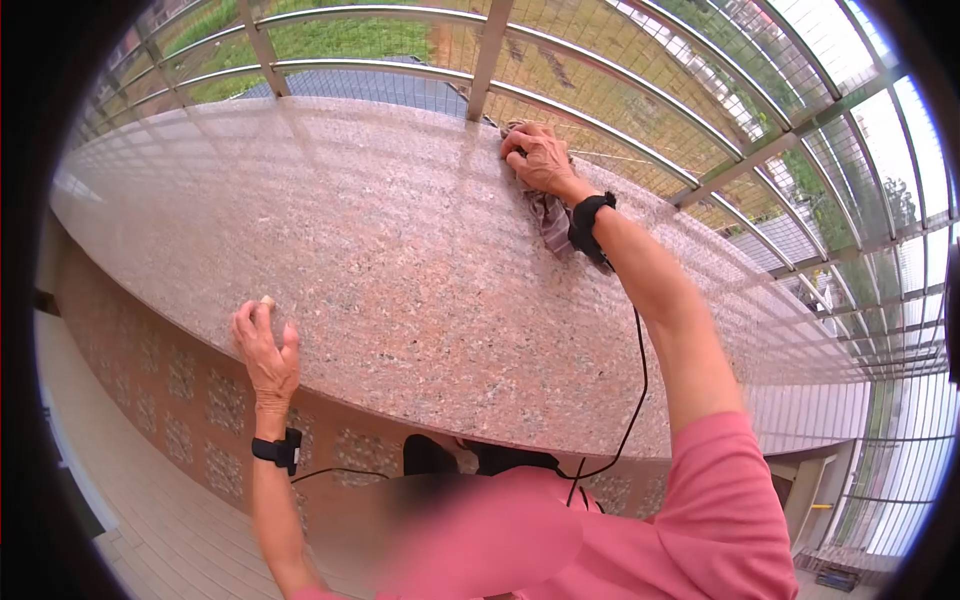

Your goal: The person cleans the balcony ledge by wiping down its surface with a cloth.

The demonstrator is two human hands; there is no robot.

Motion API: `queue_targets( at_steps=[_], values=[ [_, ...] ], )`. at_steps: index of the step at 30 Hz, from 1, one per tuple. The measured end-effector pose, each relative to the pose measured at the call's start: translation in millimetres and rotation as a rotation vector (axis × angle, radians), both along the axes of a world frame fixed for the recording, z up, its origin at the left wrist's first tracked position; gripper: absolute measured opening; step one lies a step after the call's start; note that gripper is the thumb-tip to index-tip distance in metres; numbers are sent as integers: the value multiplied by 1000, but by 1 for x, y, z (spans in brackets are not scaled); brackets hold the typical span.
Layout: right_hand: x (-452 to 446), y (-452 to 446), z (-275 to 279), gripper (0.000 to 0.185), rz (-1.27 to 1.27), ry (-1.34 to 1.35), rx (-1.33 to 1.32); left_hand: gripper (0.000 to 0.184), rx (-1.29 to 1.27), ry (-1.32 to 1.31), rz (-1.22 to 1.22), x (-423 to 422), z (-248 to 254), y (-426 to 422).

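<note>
My right hand (pixel 538 158) is closed on a crumpled, striped brownish-grey cloth (pixel 552 222), pressed against the far edge of a pink speckled granite counter (pixel 400 260) beside the metal railing. Part of the cloth hangs out below the palm towards me. On the near left edge of the counter rests my left hand (pixel 266 350), its fingers bent, thumb apart, with nothing held. Each wrist wears a black band with a cable.
Metal railings (pixel 620 125) with wire mesh rise along the counter's far side and curve round on the right. A black cable (pixel 640 380) runs from my right wrist across the counter. Below lies a tiled floor (pixel 180 480) with pebbled squares.
</note>
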State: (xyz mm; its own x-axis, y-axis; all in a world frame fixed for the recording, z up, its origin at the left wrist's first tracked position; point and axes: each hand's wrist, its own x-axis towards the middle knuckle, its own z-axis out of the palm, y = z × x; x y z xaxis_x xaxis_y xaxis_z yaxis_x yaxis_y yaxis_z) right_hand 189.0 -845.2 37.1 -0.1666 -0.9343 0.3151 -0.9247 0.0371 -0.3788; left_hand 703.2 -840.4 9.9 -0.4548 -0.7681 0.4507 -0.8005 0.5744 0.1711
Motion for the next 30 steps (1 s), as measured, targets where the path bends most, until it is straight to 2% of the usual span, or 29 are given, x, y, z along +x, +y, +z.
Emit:
queue_targets(
  at_steps=[2,12,13,16,18,20,21,23,27,30],
  values=[
    [10,3,-3,17,-3,26,-36,48,95,30,46,-3,3,2],
    [133,37,1,14,195,47,-108,49,8,23,26,-3,-2,2],
    [150,42,1,17,240,39,-127,49,5,31,20,-2,-2,2],
    [201,69,7,42,399,-30,-142,49,19,77,-22,-3,-4,3],
    [220,95,23,47,450,-96,-46,49,27,99,-55,4,0,1],
    [223,120,39,52,606,-16,87,48,222,192,-160,11,11,-3],
    [215,130,42,52,596,-10,95,48,228,199,-170,17,11,-7],
    [201,140,45,53,605,181,171,46,125,186,-252,27,10,-20],
    [181,110,33,47,615,115,182,44,104,170,-228,24,15,-34],
    [160,74,27,40,522,125,90,44,121,156,-192,17,9,-34]
  ],
)
